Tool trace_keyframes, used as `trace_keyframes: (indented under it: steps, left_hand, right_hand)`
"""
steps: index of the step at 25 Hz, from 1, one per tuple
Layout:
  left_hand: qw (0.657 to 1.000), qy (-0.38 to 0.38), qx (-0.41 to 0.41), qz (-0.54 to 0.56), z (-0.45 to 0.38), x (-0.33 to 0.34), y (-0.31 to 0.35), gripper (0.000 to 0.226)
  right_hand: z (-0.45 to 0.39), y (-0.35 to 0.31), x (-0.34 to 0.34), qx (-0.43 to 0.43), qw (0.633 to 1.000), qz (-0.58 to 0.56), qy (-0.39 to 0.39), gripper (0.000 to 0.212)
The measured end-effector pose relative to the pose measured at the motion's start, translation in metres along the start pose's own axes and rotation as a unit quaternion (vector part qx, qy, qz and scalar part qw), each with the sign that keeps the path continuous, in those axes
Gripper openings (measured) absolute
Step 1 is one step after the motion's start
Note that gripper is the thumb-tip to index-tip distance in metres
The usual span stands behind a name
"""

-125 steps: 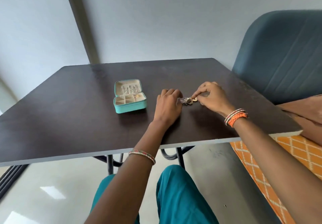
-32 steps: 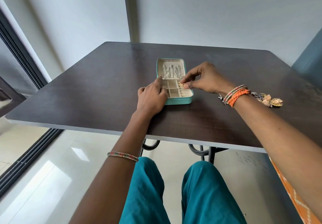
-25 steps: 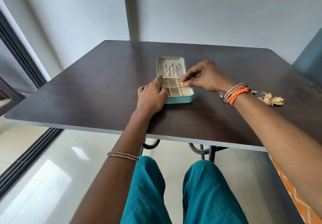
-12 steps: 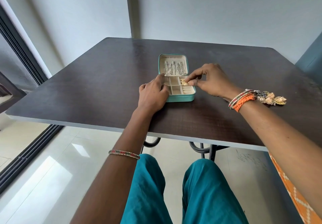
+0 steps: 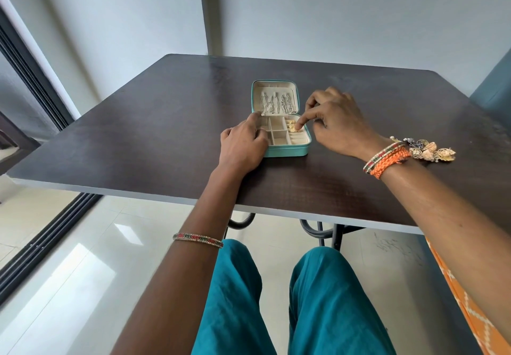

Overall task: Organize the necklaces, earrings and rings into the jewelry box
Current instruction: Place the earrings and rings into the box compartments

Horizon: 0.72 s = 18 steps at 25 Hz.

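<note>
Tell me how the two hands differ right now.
The left hand rests on the box's left edge, fingers relaxed; the right hand points one finger down onto a gold piece inside. The right wrist wears orange bands, the left forearm one thin bangle. Both touch the box.

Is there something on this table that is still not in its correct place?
Yes. A small heap of gold jewelry lies loose on the table, behind the right wrist, apart from the open jewelry box. Nothing looks spilled or damaged.
</note>
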<state>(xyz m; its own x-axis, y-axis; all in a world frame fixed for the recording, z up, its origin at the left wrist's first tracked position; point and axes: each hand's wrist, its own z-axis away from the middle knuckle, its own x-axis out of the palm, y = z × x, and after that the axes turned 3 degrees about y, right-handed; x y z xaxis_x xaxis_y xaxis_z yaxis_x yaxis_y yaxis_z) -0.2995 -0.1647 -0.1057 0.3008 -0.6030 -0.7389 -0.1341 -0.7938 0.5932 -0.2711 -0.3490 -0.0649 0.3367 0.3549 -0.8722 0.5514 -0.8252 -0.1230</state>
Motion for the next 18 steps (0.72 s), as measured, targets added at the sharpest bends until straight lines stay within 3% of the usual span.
trace_keyframes:
  steps: [10,13,18]
  left_hand:
    - [1.0,0.009,0.002,0.016,0.0,0.001,-0.002,0.042]
    - [0.999,0.047,0.016,0.016,0.0,0.002,-0.001,0.041]
    - [0.974,0.155,0.141,-0.082,0.009,0.005,0.024,0.027]
  right_hand:
    - [0.007,-0.004,0.004,0.03,0.999,0.019,-0.018,0.051]
    - [0.012,0.001,-0.004,0.055,0.997,-0.015,0.044,0.054]
    - [0.036,0.024,-0.032,0.09,0.985,-0.073,0.126,0.051]
